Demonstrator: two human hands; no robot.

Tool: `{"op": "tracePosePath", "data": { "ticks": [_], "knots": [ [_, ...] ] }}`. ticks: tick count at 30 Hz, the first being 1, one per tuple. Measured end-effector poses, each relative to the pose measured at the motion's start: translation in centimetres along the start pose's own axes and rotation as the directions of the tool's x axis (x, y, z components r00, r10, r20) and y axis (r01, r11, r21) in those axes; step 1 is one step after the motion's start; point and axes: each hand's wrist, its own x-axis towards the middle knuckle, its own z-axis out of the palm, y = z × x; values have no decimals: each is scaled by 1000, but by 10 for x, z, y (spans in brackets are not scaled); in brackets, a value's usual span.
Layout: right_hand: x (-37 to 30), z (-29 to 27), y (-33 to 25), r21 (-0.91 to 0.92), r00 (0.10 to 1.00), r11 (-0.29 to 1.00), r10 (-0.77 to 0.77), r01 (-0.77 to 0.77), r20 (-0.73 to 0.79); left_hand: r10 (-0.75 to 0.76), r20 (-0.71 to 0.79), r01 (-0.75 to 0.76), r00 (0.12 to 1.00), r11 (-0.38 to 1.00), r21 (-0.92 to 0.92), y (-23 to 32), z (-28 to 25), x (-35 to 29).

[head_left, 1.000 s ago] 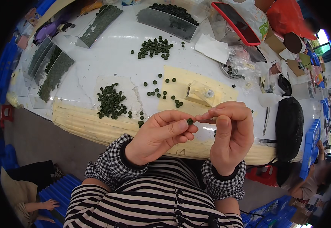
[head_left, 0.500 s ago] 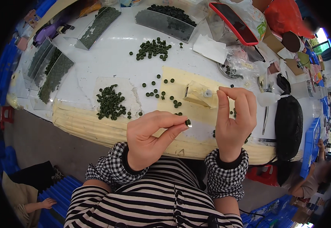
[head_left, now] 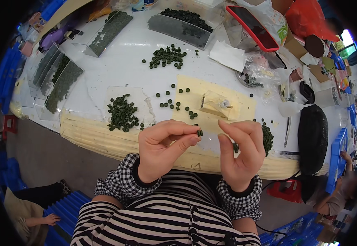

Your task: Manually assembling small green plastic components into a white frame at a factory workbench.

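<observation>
Near the table's front edge, my left hand pinches a small dark green ring-shaped piece between thumb and forefinger. My right hand is just right of it, thumb and forefinger apart with nothing visible between them. Beyond the hands, a taped cream block rests on yellowish paper; a small whitish cup with a short stick is on its top. Several loose green pieces are scattered left of the block. Partly behind my right hand is a heap of green pieces.
More green pieces form a left pile and a far pile. Clear bins of them line the back and left. A red-cased phone, white tissue, tweezers and a black bag are rightward.
My right hand has come away from the stick at the block, moving nearer and left toward my left hand. The left hand keeps its green piece. The view has shifted slightly.
</observation>
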Motion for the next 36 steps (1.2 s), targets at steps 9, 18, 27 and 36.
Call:
{"op": "tracePosePath", "data": {
  "ticks": [9,18,27,36],
  "knots": [
    [-18,11,-6,128,998,991,-33,26,56,28,53,-29,998,1000,11,-1,-1,1],
    [-20,11,-4,114,998,993,-31,25,50,116,65,-124,991,982,142,-1,1,3],
    [-21,9,-4,87,997,995,-49,45,52,124,77,-136,989,976,170,0,2,4],
    [-22,8,-3,63,996,996,-68,65,55,182,100,-202,978,944,260,0,1,6]
  ]
}}
